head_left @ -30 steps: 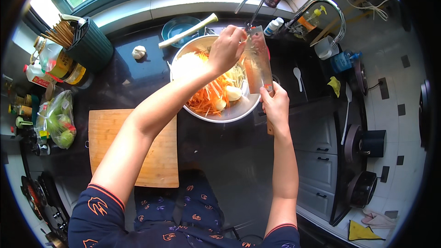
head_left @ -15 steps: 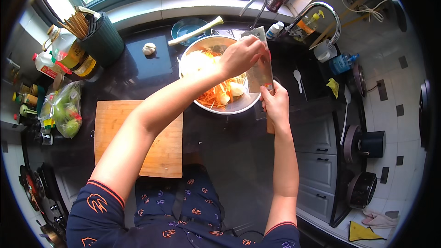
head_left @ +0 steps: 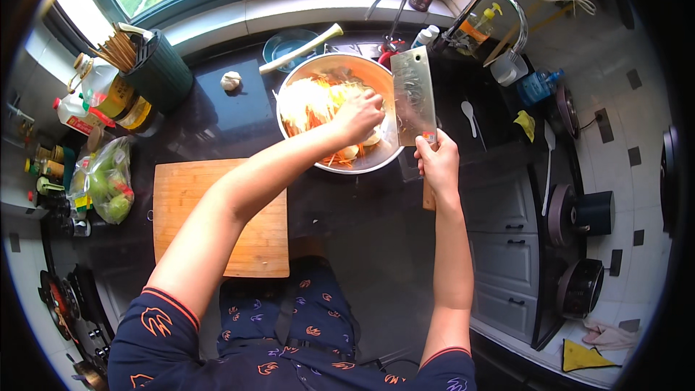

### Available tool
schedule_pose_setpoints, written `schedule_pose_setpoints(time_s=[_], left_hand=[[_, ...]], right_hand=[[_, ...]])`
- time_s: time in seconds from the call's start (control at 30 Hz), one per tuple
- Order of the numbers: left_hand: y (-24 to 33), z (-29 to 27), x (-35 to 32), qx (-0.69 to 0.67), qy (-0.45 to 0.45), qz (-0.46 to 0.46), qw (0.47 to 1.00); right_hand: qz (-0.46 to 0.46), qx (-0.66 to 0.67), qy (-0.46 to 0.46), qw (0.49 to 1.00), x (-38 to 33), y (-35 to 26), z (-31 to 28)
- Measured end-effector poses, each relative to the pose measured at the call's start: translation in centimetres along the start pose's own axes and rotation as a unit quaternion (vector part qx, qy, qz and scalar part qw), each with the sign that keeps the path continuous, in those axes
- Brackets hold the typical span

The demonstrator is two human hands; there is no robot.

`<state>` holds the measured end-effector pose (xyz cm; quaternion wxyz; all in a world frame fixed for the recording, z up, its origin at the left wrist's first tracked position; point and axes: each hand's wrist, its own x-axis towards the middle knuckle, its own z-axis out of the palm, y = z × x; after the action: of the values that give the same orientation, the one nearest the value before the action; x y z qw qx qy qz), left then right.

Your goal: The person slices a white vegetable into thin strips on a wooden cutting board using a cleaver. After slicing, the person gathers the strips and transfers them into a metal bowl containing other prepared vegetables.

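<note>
A large metal bowl holds shredded carrot, paler shreds washed out by glare, and some whitish pieces. Over the bowl's contents is my left hand, its fingers curled together; anything in them is hidden. My right hand grips a cleaver by its wooden handle, just right of the bowl. The broad blade points away from me beside the bowl's right rim, with small bits stuck to its face.
Left of the bowl lie a wooden cutting board and a garlic bulb. Behind it, a pale stalk rests across a blue dish. A tap and a white spoon are at the right.
My left hand has come away from the cleaver blade, moving down and left over the bowl's contents. More of the blade shows, still in my right hand.
</note>
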<state>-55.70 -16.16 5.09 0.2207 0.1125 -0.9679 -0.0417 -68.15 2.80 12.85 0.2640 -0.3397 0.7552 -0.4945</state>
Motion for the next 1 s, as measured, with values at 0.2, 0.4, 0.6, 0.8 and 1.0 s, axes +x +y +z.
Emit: schedule_pose_setpoints(time_s=[0.2, 0.4, 0.6, 0.8, 1.0], left_hand=[[3.1, 3.5, -0.3, 0.093, -0.088, -0.065, 0.990], [3.8, 6.2, 0.3, 0.217, -0.118, -0.082, 0.965], [4.8, 6.2, 0.1, 0.225, -0.082, -0.068, 0.969], [4.4, 5.8, -0.9, 0.084, 0.034, -0.041, 0.995], [3.5, 4.7, -1.9, 0.087, 0.019, -0.125, 0.988]], right_hand=[[0.002, -0.019, 0.007, 1.000, -0.9, 0.2, -0.9], [0.007, -0.005, 0.002, 1.000, -0.9, 1.3, -1.0], [-0.003, 0.015, 0.003, 1.000, -1.1, 1.3, -0.7], [-0.033, 0.060, 0.038, 0.997, -0.8, 1.3, -0.6], [-0.024, 0.065, 0.042, 0.997, -1.2, 0.3, -1.5]])
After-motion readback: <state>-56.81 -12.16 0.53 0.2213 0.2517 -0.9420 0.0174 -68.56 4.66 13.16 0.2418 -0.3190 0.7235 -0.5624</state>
